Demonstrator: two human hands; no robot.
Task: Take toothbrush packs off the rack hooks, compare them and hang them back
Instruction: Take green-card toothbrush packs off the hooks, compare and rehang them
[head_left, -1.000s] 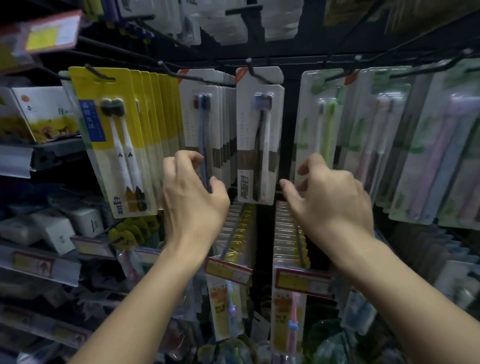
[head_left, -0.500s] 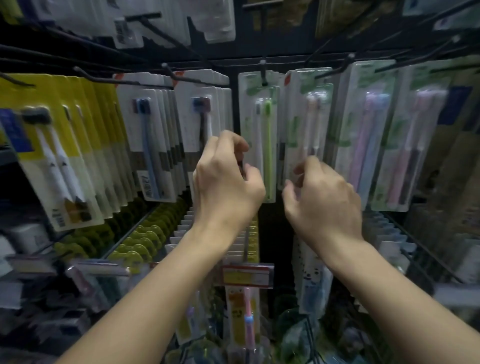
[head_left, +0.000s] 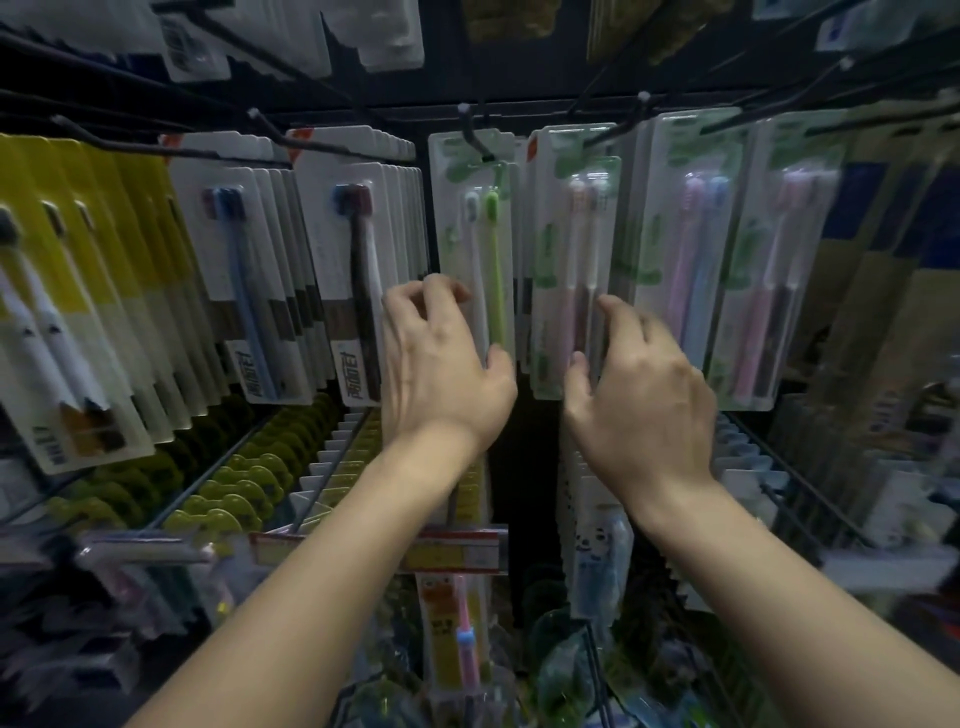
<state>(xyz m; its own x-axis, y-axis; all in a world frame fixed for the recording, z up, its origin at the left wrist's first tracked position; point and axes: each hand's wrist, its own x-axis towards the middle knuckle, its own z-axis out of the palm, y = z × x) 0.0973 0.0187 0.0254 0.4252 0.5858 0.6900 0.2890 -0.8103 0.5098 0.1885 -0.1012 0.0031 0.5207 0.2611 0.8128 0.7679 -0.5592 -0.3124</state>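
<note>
On the black wire rack, rows of toothbrush packs hang from long black hooks. Both bare hands are up at the middle row, a little apart from each other.

The left hand (head_left: 441, 364) has its fingers curled round the lower part of the clear pack with a white and a green toothbrush (head_left: 480, 249). Its thumb presses on the front of the pack near the bottom edge. This pack hangs on the black hook (head_left: 475, 132) right above it.

The right hand (head_left: 641, 395) reaches to the next clear pack with two pale pink toothbrushes (head_left: 576, 249). Its fingers bend round the right edge and its thumb sits at the low left part. I cannot tell if it really squeezes the pack or only touches it. This pack hangs on its hook too.

To the right hangs a clear pack with a pink and a blue toothbrush (head_left: 696, 249). To the left hang white card packs with a dark toothbrush (head_left: 353, 270) and yellow card packs with white toothbrushes (head_left: 62, 312). The white cards have blue writing at the bottom, too blurry to read.

Below the arms, a red and yellow price tag (head_left: 457, 551) sits on a lower hook. Its writing is too blurry to read.
</note>
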